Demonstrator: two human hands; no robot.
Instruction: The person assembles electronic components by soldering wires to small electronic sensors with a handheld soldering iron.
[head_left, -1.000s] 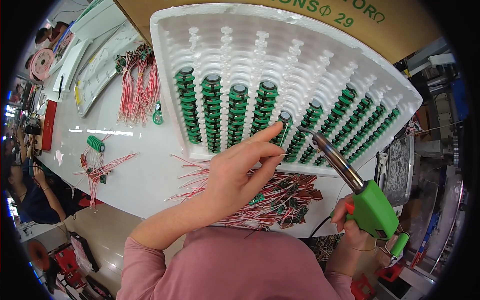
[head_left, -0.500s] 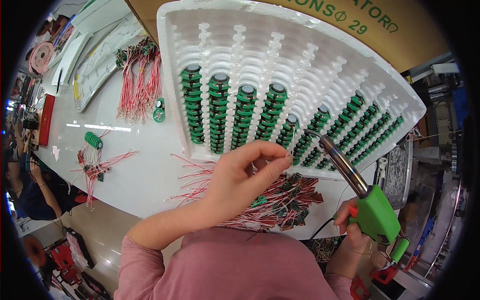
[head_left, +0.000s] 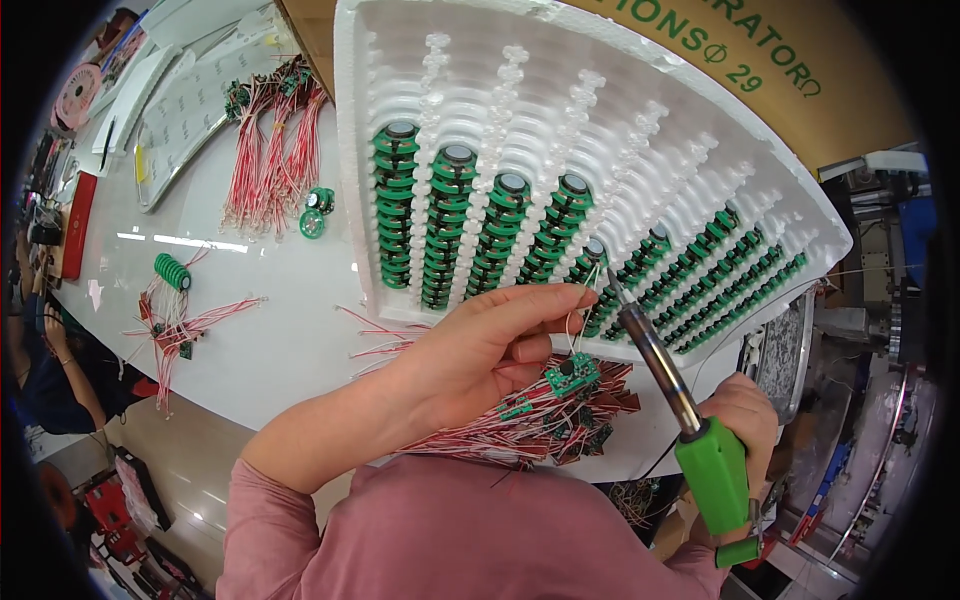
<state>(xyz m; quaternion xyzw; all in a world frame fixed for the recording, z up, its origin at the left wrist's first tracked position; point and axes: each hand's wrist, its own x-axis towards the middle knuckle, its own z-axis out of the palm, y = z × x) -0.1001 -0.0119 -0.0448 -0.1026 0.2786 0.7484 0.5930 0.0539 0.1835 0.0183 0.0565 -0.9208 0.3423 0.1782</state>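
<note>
My left hand pinches thin white wires between thumb and fingertips. A small green circuit board hangs by these wires just below the fingers. The upper wire ends reach a round green part with a silver face, in a middle row of the white foam tray. My right hand grips the green soldering gun. Its metal tip points up beside the wire ends; whether it touches them I cannot tell. Beneath my left hand lies a heap of red and white wires with boards.
Stacked green discs fill the tray's rows. Behind it stands a brown carton. Left on the white table lie wire bundles, loose discs and a coil-like green stack. Another person's arm shows at far left.
The soldering gun has turned more upright, its tip moving down by the wire ends. My left hand has shifted slightly, and the hanging board now shows below it. The view has shifted a little.
</note>
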